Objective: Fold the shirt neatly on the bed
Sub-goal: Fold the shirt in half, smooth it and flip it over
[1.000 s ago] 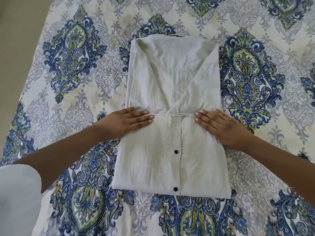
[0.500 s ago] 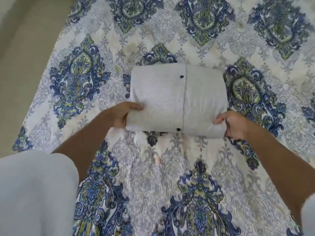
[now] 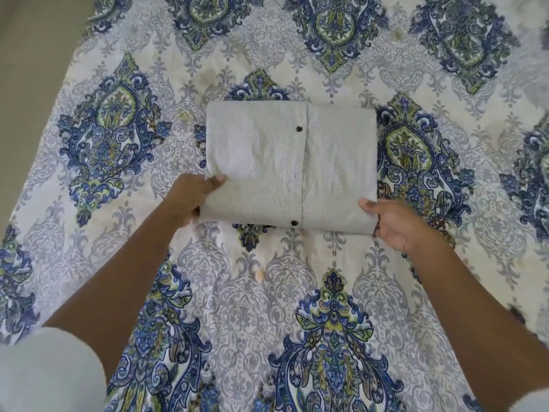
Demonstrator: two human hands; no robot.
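Note:
The pale beige shirt lies folded into a compact rectangle on the patterned bed cover, its button placket running down the middle with two dark buttons showing. My left hand grips the shirt's near left corner, thumb on top and fingers under the fold. My right hand holds the near right corner, thumb on the top edge and fingers curled beneath. The shirt's collar and sleeves are hidden inside the fold.
The bed cover, white with blue and green paisley medallions, fills nearly the whole view. A strip of beige floor shows at the upper left, beyond the bed's left edge. My white sleeve shows at the bottom left.
One second ago my hands pressed flat on the half-folded shirt. The lower half has since been folded up over the top, and both hands now grip the near corners.

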